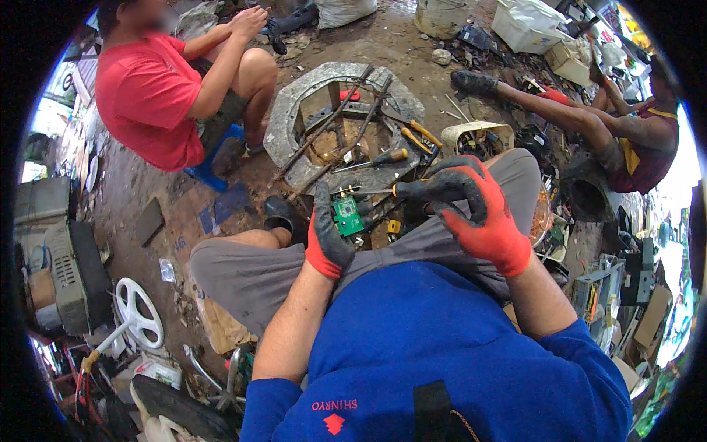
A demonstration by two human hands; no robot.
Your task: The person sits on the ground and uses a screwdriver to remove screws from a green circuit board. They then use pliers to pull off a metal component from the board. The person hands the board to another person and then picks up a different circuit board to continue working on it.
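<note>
In a red and black work glove, my left hand (325, 234) is closed on the edge of a small green circuit board (348, 216) above my lap. My right hand (486, 217), gloved alike, is wrapped round the dark handle of a screwdriver (377, 191). Its shaft points left, with the tip at the board's upper edge by some small brass-coloured parts; whether it touches them I cannot tell. Just beyond, another screwdriver (389, 157) with a yellow and black handle lies on a grey octagonal frame (291, 110). Yellow-handled pliers (418, 138) rest at the frame's right side.
Rusty bars (324, 131) cross the frame. Right of it stands a cream container (477, 132) of scrap. A person in a red shirt (151, 96) squats at the left; another person (618, 132) sits at the right. A white handwheel (138, 313) stands among scrap at lower left.
</note>
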